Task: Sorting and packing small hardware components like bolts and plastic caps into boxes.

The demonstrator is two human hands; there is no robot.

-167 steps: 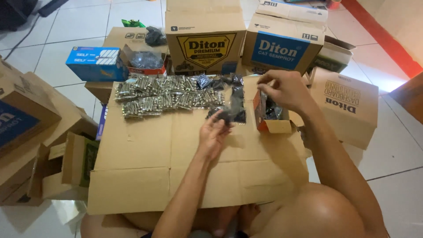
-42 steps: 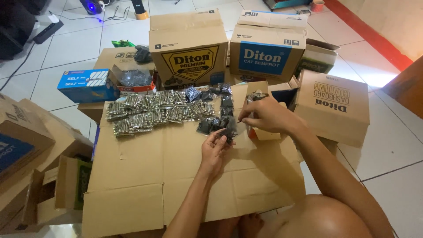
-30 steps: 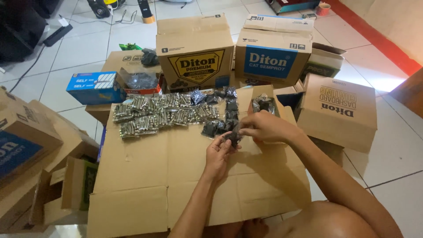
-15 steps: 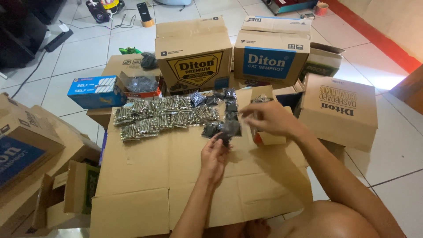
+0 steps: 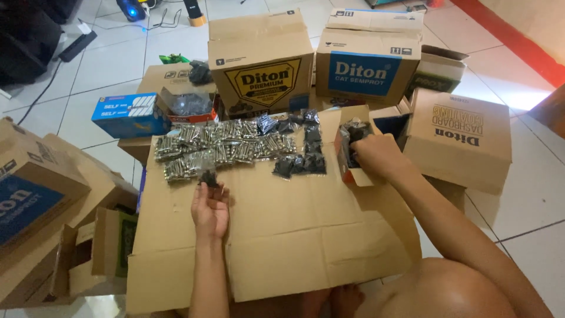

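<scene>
The left hand pinches a small dark packet by the silvery packet rows at centre frame. The right hand reaches into the small open brown carton, its grip hidden. Best laid flush with the row.

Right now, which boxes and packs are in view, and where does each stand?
Yellow-label carton: back centre, brown.
Blue-label carton: back right, brown.
Side carton: right, plain brown, dark print.
Blue box: back left, flat.
Small open box: at right hand.
Small dark pack: in left hand.
</scene>
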